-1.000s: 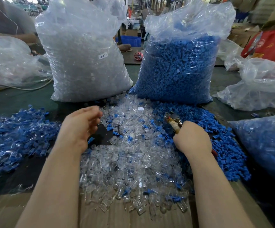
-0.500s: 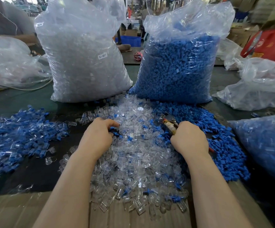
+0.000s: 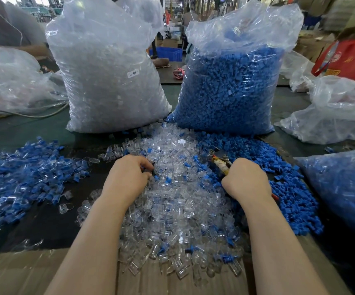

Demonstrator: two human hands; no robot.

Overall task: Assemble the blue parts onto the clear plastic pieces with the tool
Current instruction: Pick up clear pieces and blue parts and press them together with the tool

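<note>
At centre frame, two bare forearms reach up from the lower edge over a heap of clear plastic pieces [image 3: 178, 201] spread on the dark worktop [image 3: 44, 222]. Left hand [image 3: 127, 177], back uppermost and wrist straight, lies on the heap's left margin; its fingers are curled downward into the pieces, and whether they pinch one cannot be told. Right hand [image 3: 245, 179], knuckles up, is closed in a fist round the handle of the tool [image 3: 220, 161], whose metal head projects toward upper left from between thumb and forefinger, above the boundary between the clear heap and the loose blue parts [image 3: 289, 188] at right. At mid-left lies a separate pile of mixed blue-and-clear pieces [image 3: 23, 173]. Behind the heap stand two upright transparent sacks: the sack of clear pieces [image 3: 108, 77] at upper left centre, labelled "SJ-017", and the sack of blue parts [image 3: 232, 86] at upper right centre. A strip of cardboard [image 3: 23, 273] covers the lower edge.
</note>
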